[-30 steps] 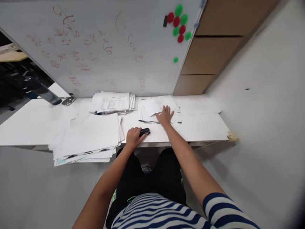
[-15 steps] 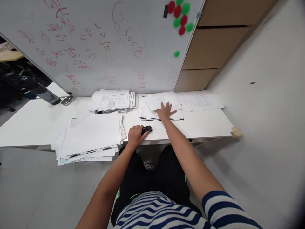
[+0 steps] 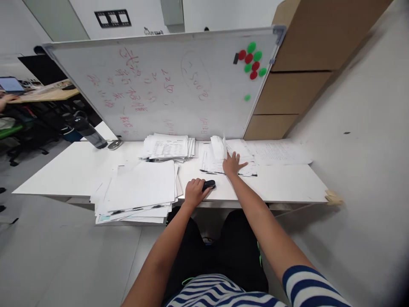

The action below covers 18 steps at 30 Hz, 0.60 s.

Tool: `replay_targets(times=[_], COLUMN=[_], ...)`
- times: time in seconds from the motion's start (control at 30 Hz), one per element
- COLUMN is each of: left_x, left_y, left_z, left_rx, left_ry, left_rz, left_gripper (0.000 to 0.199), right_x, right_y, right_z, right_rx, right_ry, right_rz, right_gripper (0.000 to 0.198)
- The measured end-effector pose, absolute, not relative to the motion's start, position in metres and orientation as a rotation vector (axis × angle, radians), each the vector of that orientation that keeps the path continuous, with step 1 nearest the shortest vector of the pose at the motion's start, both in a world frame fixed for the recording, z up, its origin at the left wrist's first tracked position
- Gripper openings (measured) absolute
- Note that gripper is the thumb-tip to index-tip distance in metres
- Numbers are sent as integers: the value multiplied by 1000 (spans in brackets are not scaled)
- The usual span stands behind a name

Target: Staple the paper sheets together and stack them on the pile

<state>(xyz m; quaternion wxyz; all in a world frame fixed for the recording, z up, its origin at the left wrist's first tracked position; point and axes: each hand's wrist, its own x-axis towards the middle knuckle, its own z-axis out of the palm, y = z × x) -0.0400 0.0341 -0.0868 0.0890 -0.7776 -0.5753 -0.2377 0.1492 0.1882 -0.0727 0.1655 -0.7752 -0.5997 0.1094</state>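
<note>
My left hand (image 3: 193,192) is closed round a small black stapler (image 3: 209,184) near the front edge of the white desk (image 3: 271,184). Farther back, my right hand (image 3: 232,163) rests with fingers apart on a small pile of papers (image 3: 208,162). A white sheet (image 3: 217,147) on that pile stands curled up just beyond the fingertips. To the right of the pile lies a sheet with written lines (image 3: 276,152).
A large paper stack (image 3: 143,183) overhangs the front edge at left; a printed stack (image 3: 168,146) lies behind it. A whiteboard (image 3: 153,115), a dark bottle (image 3: 89,133) and cardboard boxes (image 3: 289,94) stand behind. Another person's hand (image 3: 8,99) shows far left.
The sheet under my right hand has gone from lying flat to curling up at its left. My left hand keeps the stapler. The camera view has tilted upward.
</note>
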Motion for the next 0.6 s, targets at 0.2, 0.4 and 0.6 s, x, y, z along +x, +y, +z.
replay_targets(times=[0.2,0.4,0.6], left_x=[-40,-40,-39], left_y=[36,37,34], left_z=[-92,-94,-89], left_rx=[-2310,-2308,-2327], left_ry=[-1683,-1713,-1705], left_rz=[-739,-747,-730], left_gripper=[36,36,36], right_x=[151,149,150], right_y=[186,184,182], right_z=[-71,-66,-66], right_rx=[-2127,-2174,-2154], right_ry=[-1646,-1630,-1657], right_rz=[404,391,405], right_gripper=[63,67,66])
